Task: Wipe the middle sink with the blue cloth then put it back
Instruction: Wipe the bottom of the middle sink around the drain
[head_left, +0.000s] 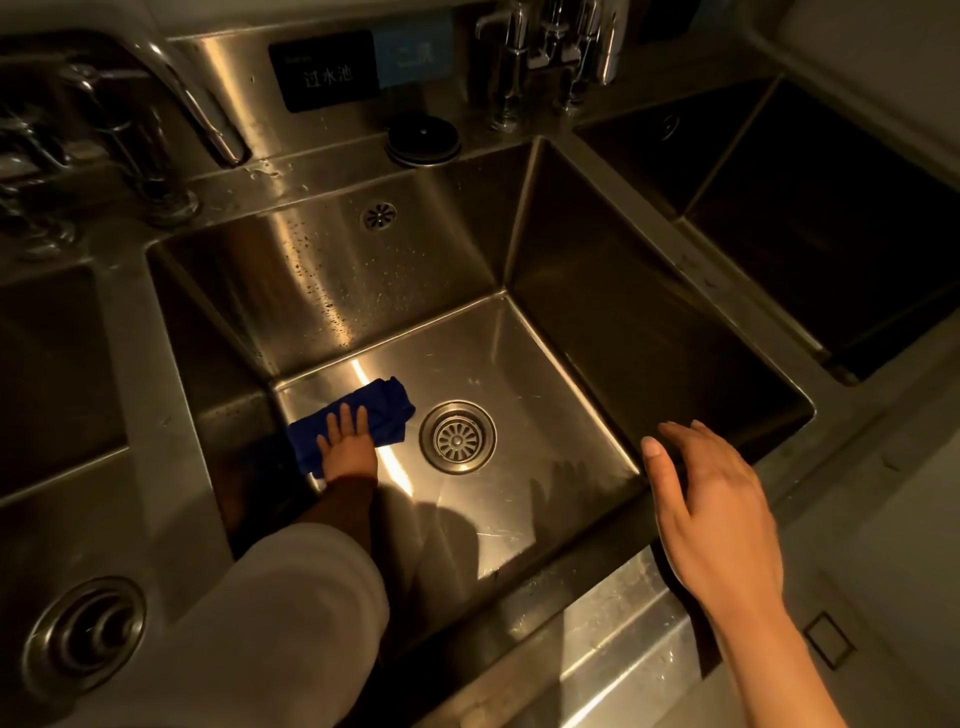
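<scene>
Inside middle sink (597, 291), left hand (347, 448) fingers flat on blue cloth (387, 402), right hand (711, 499) fingers spread.

left hand (347, 444) flat, fingers spread; right hand (711, 499) open

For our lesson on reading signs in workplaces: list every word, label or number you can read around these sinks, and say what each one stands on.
"过水池": white characters on the black sign fixed to the steel backsplash behind the middle sink.
Small line of print above those characters on the black sign: too small to read.
Blue sign beside the black one: pale characters, too blurred to read.
No other text shows on the faucets, the drains or the blue cloth.
</scene>
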